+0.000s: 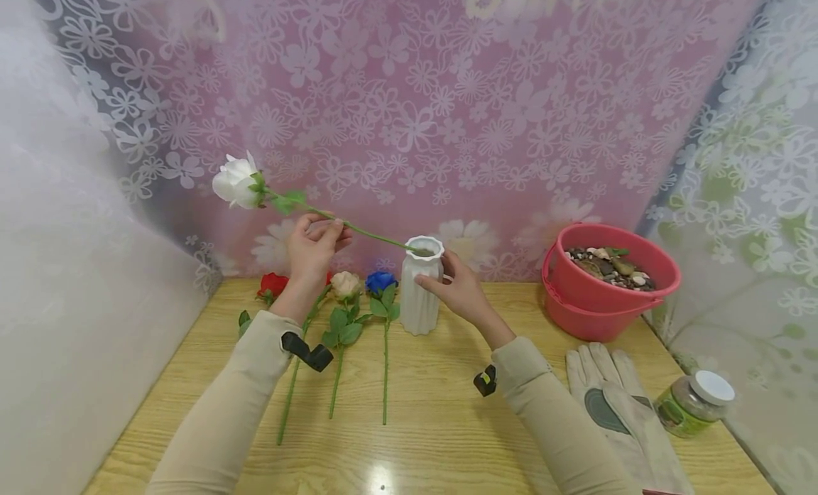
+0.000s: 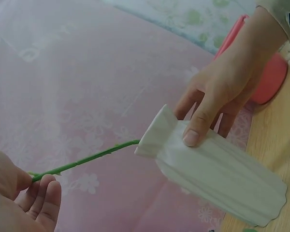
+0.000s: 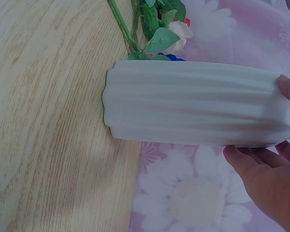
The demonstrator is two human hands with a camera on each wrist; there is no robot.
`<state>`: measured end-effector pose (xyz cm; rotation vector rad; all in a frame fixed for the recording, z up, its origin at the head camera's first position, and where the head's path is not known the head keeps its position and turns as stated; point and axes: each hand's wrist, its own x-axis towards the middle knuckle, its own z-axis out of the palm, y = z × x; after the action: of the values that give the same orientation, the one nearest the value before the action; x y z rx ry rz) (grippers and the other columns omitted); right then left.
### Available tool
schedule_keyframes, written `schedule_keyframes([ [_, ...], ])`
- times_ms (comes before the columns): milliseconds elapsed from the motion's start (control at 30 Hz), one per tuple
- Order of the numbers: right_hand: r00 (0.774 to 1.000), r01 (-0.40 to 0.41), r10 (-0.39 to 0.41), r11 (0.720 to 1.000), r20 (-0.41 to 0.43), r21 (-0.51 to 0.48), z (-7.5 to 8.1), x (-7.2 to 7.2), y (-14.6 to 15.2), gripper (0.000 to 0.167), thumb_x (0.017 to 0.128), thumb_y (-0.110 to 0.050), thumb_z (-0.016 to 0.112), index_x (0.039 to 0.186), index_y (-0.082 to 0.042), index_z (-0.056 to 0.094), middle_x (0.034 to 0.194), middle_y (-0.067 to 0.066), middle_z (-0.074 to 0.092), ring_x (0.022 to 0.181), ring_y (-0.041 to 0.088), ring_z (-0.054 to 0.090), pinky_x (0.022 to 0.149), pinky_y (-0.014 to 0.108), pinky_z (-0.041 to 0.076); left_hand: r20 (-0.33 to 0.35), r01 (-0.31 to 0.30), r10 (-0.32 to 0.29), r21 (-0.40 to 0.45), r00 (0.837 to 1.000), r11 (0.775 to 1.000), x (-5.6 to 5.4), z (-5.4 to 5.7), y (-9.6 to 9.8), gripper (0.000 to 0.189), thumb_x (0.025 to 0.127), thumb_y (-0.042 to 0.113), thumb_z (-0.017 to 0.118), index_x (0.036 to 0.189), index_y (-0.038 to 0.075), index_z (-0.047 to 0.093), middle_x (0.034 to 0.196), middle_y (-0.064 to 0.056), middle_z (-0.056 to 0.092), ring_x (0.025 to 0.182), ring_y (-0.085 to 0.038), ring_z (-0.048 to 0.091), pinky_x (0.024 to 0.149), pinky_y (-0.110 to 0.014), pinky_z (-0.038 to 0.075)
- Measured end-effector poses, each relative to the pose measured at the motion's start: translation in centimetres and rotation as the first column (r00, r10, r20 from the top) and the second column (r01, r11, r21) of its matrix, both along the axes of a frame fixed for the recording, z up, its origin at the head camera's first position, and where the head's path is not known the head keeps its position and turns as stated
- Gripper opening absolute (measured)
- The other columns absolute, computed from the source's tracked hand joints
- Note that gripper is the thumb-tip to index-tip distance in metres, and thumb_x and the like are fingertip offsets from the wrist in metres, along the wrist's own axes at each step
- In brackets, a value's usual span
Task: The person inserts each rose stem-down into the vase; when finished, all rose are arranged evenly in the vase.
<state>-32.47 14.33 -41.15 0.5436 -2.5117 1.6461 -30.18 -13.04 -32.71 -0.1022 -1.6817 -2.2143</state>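
Pink floral backdrop (image 1: 383, 111) rises behind the far edge of a wood-grain table (image 1: 441, 417). Near the middle of that edge stands a white ribbed vase (image 1: 420, 303), its upper part gripped between the thumb and fingers of the right hand (image 1: 465, 285). Thumb and fingertips of the left hand (image 1: 313, 246) pinch the stem of a white rose (image 1: 235, 182); its lower end enters the vase mouth, its bloom slants out leftward. Red roses (image 1: 273, 285), a cream rose (image 1: 346, 285) and a blue rose (image 1: 381, 282) lie left of the vase. Toward the far right corner sits a pink bucket (image 1: 591, 303) holding stones (image 1: 607, 268).
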Motion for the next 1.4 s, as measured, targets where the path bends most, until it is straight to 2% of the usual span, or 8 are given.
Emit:
schedule_keyframes([
  [200,1.000,-0.006,0.006,1.000,-0.001,-0.005,0.1,0.0,0.0,0.082,0.096,-0.039,0.079,0.164,-0.022,0.036,0.153,0.011,0.057,0.142,0.033,0.056,0.114,0.052,0.051,-0.075,-0.015,0.007,-0.109,0.997,0.994,-0.4,0.3,1.3,0.016,0.103,0.001,0.065,0.117,0.004,0.060,0.080,0.001,0.077,0.072,-0.006,0.075,0.080,-0.030,0.066],
  [433,1.000,0.004,-0.004,1.000,-0.001,0.005,0.0,0.1,0.0,0.081,0.096,-0.041,0.079,0.163,-0.023,0.037,0.153,0.011,0.057,0.142,0.033,0.056,0.114,0.052,0.051,-0.095,-0.032,0.012,-0.206,0.995,0.978,-1.1,-0.1,3.1,0.015,0.101,0.001,0.067,0.116,0.000,0.064,0.085,-0.011,0.078,0.071,-0.007,0.074,0.076,-0.026,0.065],
  [600,1.000,0.002,-0.002,1.000,-0.002,-0.001,-0.1,0.1,0.0,0.081,0.096,-0.040,0.079,0.163,-0.022,0.037,0.154,0.011,0.057,0.142,0.033,0.055,0.115,0.052,0.051,-0.121,-0.032,0.005,-0.219,0.993,0.975,-1.4,-0.4,4.4,0.014,0.099,-0.003,0.068,0.112,-0.002,0.065,0.082,-0.015,0.077,0.067,-0.005,0.072,0.070,-0.024,0.064],
  [700,1.000,0.005,-0.005,1.000,-0.002,-0.008,-0.1,0.2,0.0,0.079,0.097,-0.038,0.079,0.162,-0.022,0.038,0.153,0.010,0.057,0.142,0.032,0.056,0.115,0.051,0.051,-0.134,-0.014,-0.015,-0.210,0.991,0.978,-1.6,-0.4,5.1,0.014,0.099,-0.005,0.067,0.112,-0.004,0.065,0.087,-0.026,0.076,0.065,-0.003,0.070,0.071,-0.027,0.065],
  [833,1.000,0.004,-0.004,1.000,-0.002,-0.011,-0.1,0.2,0.0,0.080,0.097,-0.038,0.079,0.163,-0.022,0.037,0.153,0.010,0.057,0.141,0.032,0.056,0.115,0.052,0.050,-0.117,0.008,-0.038,-0.245,0.992,0.970,-1.7,-0.6,5.7,0.014,0.100,-0.003,0.067,0.114,-0.004,0.065,0.098,-0.039,0.072,0.067,-0.007,0.071,0.072,-0.027,0.065],
  [1033,1.000,0.000,0.000,1.000,0.003,-0.018,-0.2,0.1,0.0,0.080,0.096,-0.040,0.079,0.162,-0.023,0.038,0.152,0.011,0.058,0.141,0.033,0.056,0.115,0.054,0.050,-0.084,0.038,-0.070,-0.335,0.994,0.941,-1.8,-1.3,6.3,0.015,0.101,0.000,0.066,0.114,-0.006,0.064,0.097,-0.036,0.073,0.076,-0.029,0.076,0.068,-0.020,0.062],
  [1267,1.000,-0.016,0.016,1.000,-0.011,-0.025,-0.3,0.1,-0.1,0.079,0.097,-0.038,0.078,0.162,-0.021,0.038,0.152,0.011,0.058,0.141,0.033,0.056,0.115,0.054,0.050,-0.078,0.076,-0.105,-0.311,0.991,0.948,-2.3,-1.9,6.9,0.019,0.100,-0.003,0.066,0.118,-0.010,0.065,0.092,-0.032,0.074,0.069,-0.023,0.073,0.064,-0.022,0.061],
  [1400,1.000,-0.014,0.014,1.000,-0.014,-0.027,-0.2,0.2,-0.1,0.078,0.097,-0.038,0.078,0.162,-0.022,0.038,0.153,0.010,0.057,0.142,0.033,0.055,0.116,0.054,0.049,-0.062,0.072,-0.097,-0.323,0.993,0.944,-2.5,-1.7,6.9,0.020,0.101,0.000,0.066,0.120,-0.007,0.066,0.092,-0.031,0.075,0.072,-0.031,0.074,0.064,-0.022,0.061],
])
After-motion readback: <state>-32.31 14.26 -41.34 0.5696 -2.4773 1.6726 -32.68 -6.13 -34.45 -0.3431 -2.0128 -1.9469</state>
